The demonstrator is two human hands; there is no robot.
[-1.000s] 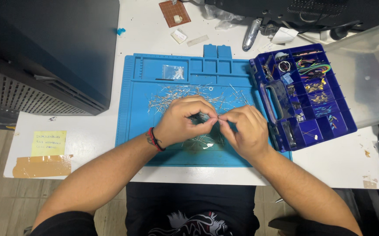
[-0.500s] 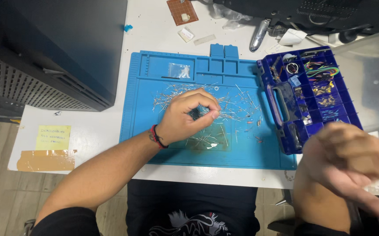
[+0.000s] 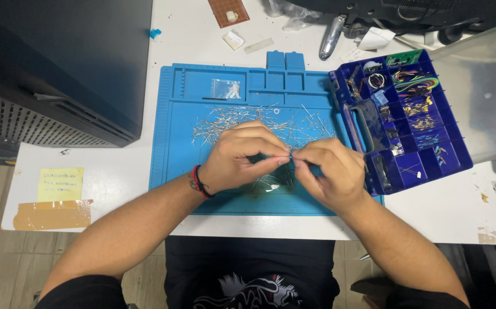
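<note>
My left hand [image 3: 242,157] and my right hand [image 3: 328,171] meet fingertip to fingertip over the blue work mat [image 3: 173,154]. Between them they pinch a small thin wire-leaded part [image 3: 291,158]; it is too small to tell its kind. Many loose thin metal leads [image 3: 225,121] lie scattered on the mat just beyond my hands. A red-and-black band sits on my left wrist. To the right of my right hand stands an open dark-blue parts box [image 3: 408,120] with small components in its compartments.
A small clear bag [image 3: 225,88] lies on the mat's upper trays. A black case [image 3: 59,63] fills the left. A yellow note [image 3: 60,184] and tape sit at the table's left front. A brown board [image 3: 228,11], clear lid [image 3: 482,91] and clutter line the back.
My right hand, which had swung away toward the lower right half a second ago, has come back to meet the left hand over the mat. The left hand stayed nearly in place.
</note>
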